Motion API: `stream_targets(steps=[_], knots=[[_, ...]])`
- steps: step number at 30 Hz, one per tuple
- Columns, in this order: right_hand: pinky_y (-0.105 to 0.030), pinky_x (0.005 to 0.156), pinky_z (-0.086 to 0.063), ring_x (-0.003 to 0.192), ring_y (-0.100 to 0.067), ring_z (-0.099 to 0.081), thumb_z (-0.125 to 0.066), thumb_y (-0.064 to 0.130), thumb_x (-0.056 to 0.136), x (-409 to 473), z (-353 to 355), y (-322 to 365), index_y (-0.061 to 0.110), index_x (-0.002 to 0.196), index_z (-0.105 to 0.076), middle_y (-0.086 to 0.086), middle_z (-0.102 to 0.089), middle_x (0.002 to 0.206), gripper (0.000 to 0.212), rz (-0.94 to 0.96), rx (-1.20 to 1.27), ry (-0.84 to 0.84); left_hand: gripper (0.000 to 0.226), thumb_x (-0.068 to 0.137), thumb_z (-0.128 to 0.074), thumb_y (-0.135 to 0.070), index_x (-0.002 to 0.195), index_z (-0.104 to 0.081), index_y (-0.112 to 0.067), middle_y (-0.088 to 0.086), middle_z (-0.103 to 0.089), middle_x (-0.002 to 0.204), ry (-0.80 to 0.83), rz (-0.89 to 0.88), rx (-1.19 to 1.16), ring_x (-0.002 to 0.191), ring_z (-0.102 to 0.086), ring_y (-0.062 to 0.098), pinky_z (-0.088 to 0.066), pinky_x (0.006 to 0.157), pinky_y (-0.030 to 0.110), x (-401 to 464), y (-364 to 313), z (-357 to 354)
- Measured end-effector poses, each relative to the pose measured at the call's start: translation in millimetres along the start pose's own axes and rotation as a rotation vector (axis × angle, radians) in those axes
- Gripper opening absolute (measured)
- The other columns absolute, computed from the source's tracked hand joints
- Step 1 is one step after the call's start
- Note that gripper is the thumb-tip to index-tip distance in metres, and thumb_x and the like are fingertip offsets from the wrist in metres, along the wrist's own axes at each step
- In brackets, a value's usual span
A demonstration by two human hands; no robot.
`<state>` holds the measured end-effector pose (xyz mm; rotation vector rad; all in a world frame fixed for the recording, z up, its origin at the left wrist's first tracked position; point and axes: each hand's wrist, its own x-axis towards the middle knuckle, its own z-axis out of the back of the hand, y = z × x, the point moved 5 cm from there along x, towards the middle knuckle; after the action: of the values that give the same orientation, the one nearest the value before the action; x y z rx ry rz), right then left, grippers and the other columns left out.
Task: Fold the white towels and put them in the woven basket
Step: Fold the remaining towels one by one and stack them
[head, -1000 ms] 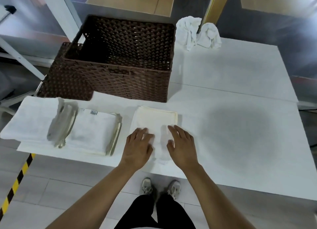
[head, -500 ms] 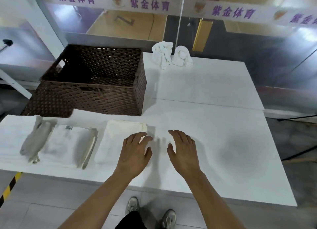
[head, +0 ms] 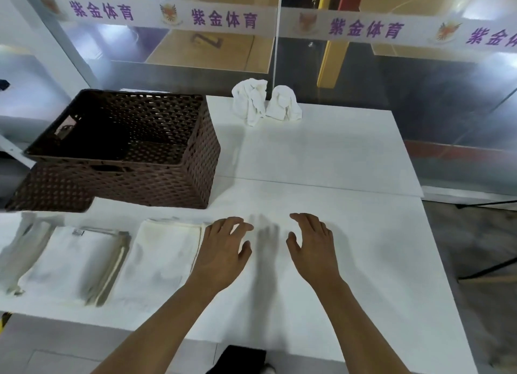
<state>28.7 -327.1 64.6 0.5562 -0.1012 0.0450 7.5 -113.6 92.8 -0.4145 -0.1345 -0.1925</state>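
Woven basket (head: pixel 156 175) beyond left hand, nothing seen inside. Three folded towels in row at near table edge: leftmost (head: pixel 22 250), middle (head: pixel 78 261), third (head: pixel 165 256) just left of left hand (head: pixel 223 250), fingers spread, holding nothing. Right hand (head: pixel 310 247) likewise spread, apart from left. Crumpled towels (head: pixel 263 102) far ahead. Bare white table (head: pixel 377 247) right of right hand.

A white bench (head: pixel 321 155) stands against a glass wall (head: pixel 419 99) crossed by a white banner (head: pixel 279 24) with purple characters (and crests). Beyond lies a wooden floor (head: pixel 207 52); grey tiles (head: pixel 36 354) lie underfoot.
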Motion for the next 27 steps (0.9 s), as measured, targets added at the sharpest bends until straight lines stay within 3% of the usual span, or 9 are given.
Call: stream_targets(steps=[6, 20, 27], knots=[[-0.037, 0.097, -0.042, 0.108, -0.023, -0.059, -0.063, 0.018, 0.09, 75, -5, -24, 0.021, 0.132, -0.059, 0.003, -0.059, 0.128, 0.042, -0.013, -0.021, 0.006, 0.034, 0.085, -0.055, -0.028, 0.117, -0.067, -0.026, -0.004, -0.061, 0.121, 0.004, -0.008, 0.016, 0.109, -0.056, 0.023, -0.044, 0.093, 0.038, 84, 15, -31], [-0.041, 0.095, -0.044, 0.106, -0.028, -0.061, -0.062, 0.018, 0.09, 289, -52, -90, 0.019, 0.129, -0.061, -0.001, -0.061, 0.126, 0.04, 0.045, -0.045, 0.081, 0.033, 0.088, -0.065, -0.02, 0.121, -0.066, -0.022, -0.002, -0.061, 0.119, 0.114, 0.094, 0.059, 0.107, -0.057, 0.03, -0.041, 0.094, 0.041, 288, 55, -125], [-0.04, 0.099, -0.039, 0.114, -0.03, -0.058, -0.06, 0.019, 0.091, 419, -95, -125, 0.018, 0.132, -0.06, -0.005, -0.058, 0.132, 0.041, 0.089, -0.085, 0.13, 0.044, 0.094, -0.06, -0.03, 0.137, -0.054, -0.026, 0.001, -0.051, 0.141, 0.163, 0.216, 0.028, 0.126, -0.048, 0.03, -0.034, 0.104, 0.041, 359, 84, -199]])
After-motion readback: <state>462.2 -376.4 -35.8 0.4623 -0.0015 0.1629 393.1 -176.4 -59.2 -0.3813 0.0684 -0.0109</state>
